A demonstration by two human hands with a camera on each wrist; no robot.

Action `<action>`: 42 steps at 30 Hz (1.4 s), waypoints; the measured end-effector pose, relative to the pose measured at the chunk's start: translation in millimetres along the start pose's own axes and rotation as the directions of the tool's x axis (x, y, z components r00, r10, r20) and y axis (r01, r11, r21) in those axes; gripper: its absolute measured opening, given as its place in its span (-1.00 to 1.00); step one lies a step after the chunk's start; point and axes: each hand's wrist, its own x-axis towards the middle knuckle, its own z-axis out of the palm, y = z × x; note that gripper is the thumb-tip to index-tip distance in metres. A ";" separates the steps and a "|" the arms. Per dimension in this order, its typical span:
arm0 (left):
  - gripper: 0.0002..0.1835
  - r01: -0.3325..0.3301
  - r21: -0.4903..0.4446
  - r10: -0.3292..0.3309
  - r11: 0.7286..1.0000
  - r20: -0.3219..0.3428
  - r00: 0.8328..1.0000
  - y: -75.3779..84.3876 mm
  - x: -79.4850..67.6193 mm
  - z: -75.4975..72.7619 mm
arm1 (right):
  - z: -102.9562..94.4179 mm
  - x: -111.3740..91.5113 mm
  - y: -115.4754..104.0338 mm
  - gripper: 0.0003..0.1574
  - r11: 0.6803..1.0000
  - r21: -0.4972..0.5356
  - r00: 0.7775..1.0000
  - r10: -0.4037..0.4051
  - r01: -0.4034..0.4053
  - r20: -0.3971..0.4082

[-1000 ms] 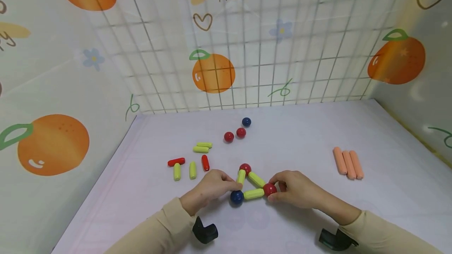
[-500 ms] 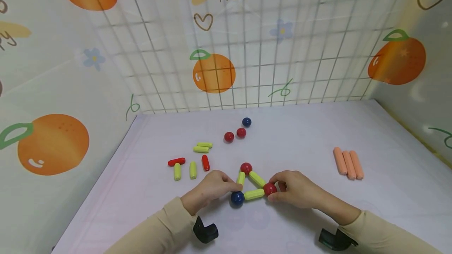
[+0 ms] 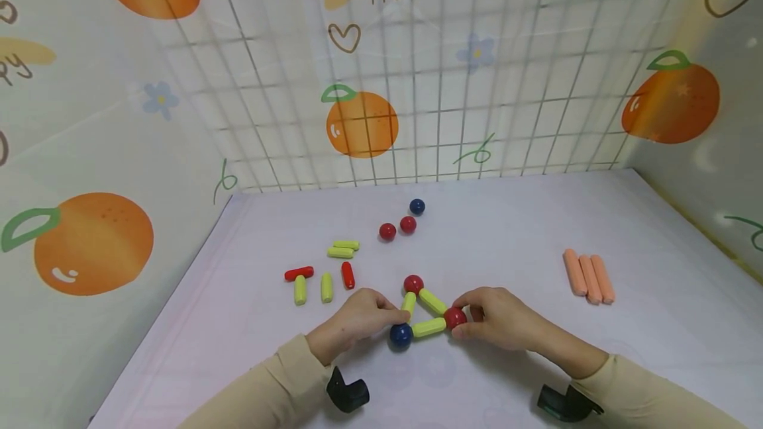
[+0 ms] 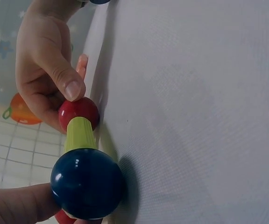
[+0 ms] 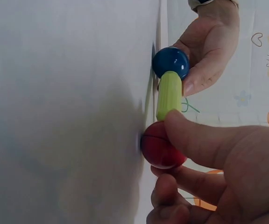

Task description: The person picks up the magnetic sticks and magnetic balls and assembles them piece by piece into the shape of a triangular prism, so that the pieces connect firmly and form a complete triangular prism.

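Note:
On the table a triangle joins three yellow-green sticks, such as the front stick (image 3: 429, 328), with a blue ball (image 3: 401, 335) and two red balls. My left hand (image 3: 360, 316) pinches the left stick (image 3: 408, 303) at its lower end, right by the blue ball. In the left wrist view the blue ball partly hides those fingertips. My right hand (image 3: 497, 320) holds the right red ball (image 3: 455, 318) between thumb and fingers, clearly seen in the right wrist view. The top red ball (image 3: 414, 285) is untouched, with the far stick (image 3: 432, 302) running from it to the right one.
Loose yellow-green sticks (image 3: 326, 288) and red sticks (image 3: 348, 275) lie to the left. Two red balls (image 3: 387, 232) and a blue ball (image 3: 417, 206) sit farther back. Three peach-coloured sticks (image 3: 589, 277) lie at right. A patterned curtain (image 3: 417, 118) encloses the table.
The top red ball and left stick shift slightly against the left fingertips, exposing their joint more clearly. Both hands stay nearly where they were.

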 end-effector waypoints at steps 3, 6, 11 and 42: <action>-0.65 -0.015 0.007 0.015 1.000 0.000 1.000 -0.7 -1.5 -0.2 | -0.6 0.8 0.5 -0.50 1.000 -0.002 1.000 0.007 -0.007 0.004; -0.65 -0.032 0.010 0.032 0.999 0.008 0.999 -0.6 -4.3 0.3 | -1.3 2.2 1.3 -0.48 0.999 -0.006 1.000 0.031 -0.031 0.004; -0.60 -0.059 -0.004 0.059 0.998 0.012 0.998 0.2 -10.4 2.4 | -1.7 4.4 3.7 -0.47 0.999 -0.009 0.999 0.046 -0.046 0.004; -0.70 -0.081 0.245 0.165 0.966 -0.343 0.925 -26.4 -0.2 -30.9 | -5.9 14.0 5.2 -0.47 0.999 -0.045 0.998 0.028 -0.030 -0.049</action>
